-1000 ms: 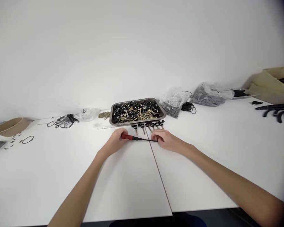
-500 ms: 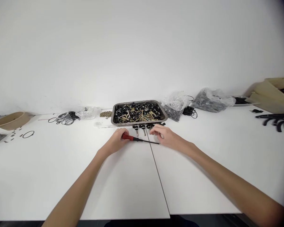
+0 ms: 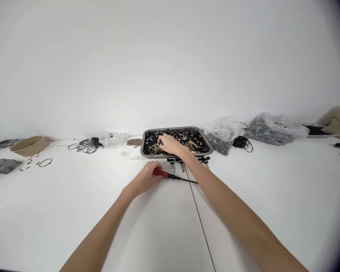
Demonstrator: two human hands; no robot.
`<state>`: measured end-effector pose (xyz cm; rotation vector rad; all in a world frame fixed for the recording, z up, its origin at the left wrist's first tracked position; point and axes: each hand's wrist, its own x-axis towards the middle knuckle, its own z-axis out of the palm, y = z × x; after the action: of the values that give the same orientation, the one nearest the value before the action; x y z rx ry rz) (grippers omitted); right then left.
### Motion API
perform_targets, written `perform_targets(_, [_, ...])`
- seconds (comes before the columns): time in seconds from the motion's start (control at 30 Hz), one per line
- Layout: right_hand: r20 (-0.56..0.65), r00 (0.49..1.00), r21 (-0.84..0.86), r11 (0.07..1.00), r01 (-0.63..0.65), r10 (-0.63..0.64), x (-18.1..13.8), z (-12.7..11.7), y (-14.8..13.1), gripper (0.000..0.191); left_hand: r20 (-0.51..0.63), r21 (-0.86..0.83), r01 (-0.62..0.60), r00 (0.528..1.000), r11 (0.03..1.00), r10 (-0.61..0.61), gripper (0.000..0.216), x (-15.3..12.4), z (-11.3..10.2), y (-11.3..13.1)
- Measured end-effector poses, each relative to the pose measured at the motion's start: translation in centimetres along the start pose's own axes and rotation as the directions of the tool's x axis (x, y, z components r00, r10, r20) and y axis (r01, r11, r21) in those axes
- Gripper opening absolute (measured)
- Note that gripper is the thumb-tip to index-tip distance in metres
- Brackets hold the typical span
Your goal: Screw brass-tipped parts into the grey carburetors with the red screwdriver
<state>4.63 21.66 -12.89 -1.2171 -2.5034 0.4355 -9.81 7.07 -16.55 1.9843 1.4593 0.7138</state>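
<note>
A screwdriver (image 3: 161,173) with a red handle and a dark shaft is gripped in my left hand (image 3: 149,175), its shaft pointing right, low over the table. Over the left half of a metal tray (image 3: 176,155) reaches my right hand (image 3: 170,145), fingers bent down among the parts. Its fingers look pinched together; what they grip is too small to tell. Black fittings and brass-coloured pins (image 3: 192,143) fill the tray. In front of it stand several black-topped parts with metal stems (image 3: 172,164); my right forearm hides some of them.
Left of the tray lie a heap of small brass pieces (image 3: 134,142), a clear bag (image 3: 116,139), black rings (image 3: 87,145) and a tan bowl (image 3: 30,146). To the right are clear bags of small grey parts (image 3: 219,141) and coiled black cord (image 3: 243,143). A seam (image 3: 200,215) divides the white table.
My right hand has moved from the parts in front of the tray up and left into the tray. The left hand still holds the screwdriver. The whole view has shifted slightly.
</note>
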Motion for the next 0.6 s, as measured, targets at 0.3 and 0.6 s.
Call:
perform_targets(0.3, [0.009,0.998,0.063,0.996,0.059,-0.06,-0.3,0.3,2.1,0.015,-0.003,-0.009,-0.002,1.0,1.0,0.002,0.01,0.1,0.2,-0.3])
perform_targets(0.6, [-0.029,0.998,0.038,0.998,0.051,-0.05,-0.6,1.3,1.2,0.021,-0.002,-0.002,0.009,1.0,1.0,-0.009,0.01,0.1,0.2,-0.3])
